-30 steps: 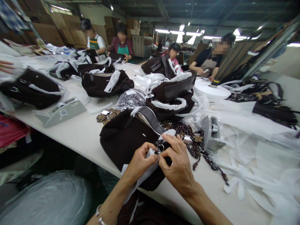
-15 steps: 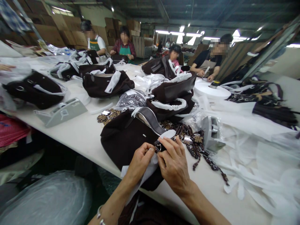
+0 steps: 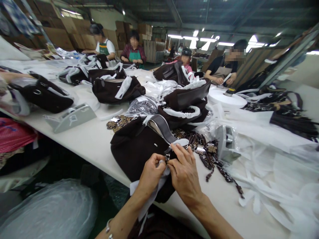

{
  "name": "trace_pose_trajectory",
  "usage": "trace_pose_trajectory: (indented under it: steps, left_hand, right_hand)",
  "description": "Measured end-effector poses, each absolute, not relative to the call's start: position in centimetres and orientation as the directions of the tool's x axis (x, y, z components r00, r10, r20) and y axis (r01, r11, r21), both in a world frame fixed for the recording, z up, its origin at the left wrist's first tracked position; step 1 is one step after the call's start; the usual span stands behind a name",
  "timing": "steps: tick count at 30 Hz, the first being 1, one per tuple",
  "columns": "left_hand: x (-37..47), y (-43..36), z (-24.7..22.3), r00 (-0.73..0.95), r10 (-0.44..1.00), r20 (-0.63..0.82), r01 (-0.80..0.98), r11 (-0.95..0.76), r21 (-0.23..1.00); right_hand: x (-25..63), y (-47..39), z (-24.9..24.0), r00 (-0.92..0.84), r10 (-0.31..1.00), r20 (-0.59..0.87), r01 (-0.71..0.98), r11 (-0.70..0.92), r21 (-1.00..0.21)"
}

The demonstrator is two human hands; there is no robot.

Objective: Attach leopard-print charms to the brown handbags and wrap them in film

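A dark brown handbag (image 3: 134, 147) lies at the near edge of the table, its grey-brown handle (image 3: 161, 127) arching over the zip. At its right end a metal clasp (image 3: 167, 156) shows between my hands. My left hand (image 3: 153, 171) pinches white wrapping tissue (image 3: 161, 179) just beside the clasp, thumb against forefinger. My right hand (image 3: 185, 174) has its thumb and forefinger closed at the clasp, the other fingers resting over the strap end. The fingertips partly hide the clasp. A white padded strip (image 3: 180, 142) lies just above my right fingers.
Beaded brown chains (image 3: 208, 154) lie right of the bag, beside a grey tape dispenser (image 3: 225, 142). Another dispenser (image 3: 71, 118) stands left. More wrapped bags (image 3: 117, 89) crowd the table's middle. White strips (image 3: 264, 189) cover the right side. Several co-workers sit or stand across the table.
My left fingers have shifted from the clasp onto the white tissue. The view has moved slightly. At the far left, the co-worker's arm and the bag near it have moved.
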State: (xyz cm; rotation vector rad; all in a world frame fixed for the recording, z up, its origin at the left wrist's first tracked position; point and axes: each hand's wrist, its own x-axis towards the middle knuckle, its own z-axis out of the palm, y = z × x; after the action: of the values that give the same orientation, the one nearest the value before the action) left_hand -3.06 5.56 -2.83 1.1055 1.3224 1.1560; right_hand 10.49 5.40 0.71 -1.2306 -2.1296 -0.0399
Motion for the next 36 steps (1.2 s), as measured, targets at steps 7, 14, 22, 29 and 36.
trace_pose_trajectory:
  steps: [7, 14, 22, 29, 36]
  left_hand:
    - [-2.6, 4.9, -2.4, -0.081, 0.995, -0.05, 0.021, 0.052, 0.998]
    - [-2.2, 4.3, -1.7, -0.077, 0.996, -0.036, 0.058, 0.041, 0.997]
    - [-3.5, 4.5, -1.9, -0.004, 0.998, -0.066, 0.151, 0.066, 0.986]
    - [-4.3, 5.6, -2.2, 0.027, 0.999, -0.032, 0.376, 0.019, 0.926]
    - [-5.1, 6.7, -2.0, 0.158, 0.987, 0.016, 0.413, -0.081, 0.907]
  right_hand:
    - [10.3, 5.7, 0.0, -0.23, 0.761, 0.606, 0.8, 0.502, -0.328]
    - [11.3, 5.9, -1.5, -0.189, 0.774, 0.605, 0.75, 0.512, -0.42]
    - [11.9, 6.1, -2.9, -0.158, 0.796, 0.584, 0.729, 0.493, -0.475]
    - [11.6, 5.8, -3.5, -0.188, 0.791, 0.582, 0.745, 0.501, -0.441]
    - [11.8, 5.7, -4.0, -0.187, 0.784, 0.592, 0.741, 0.508, -0.439]
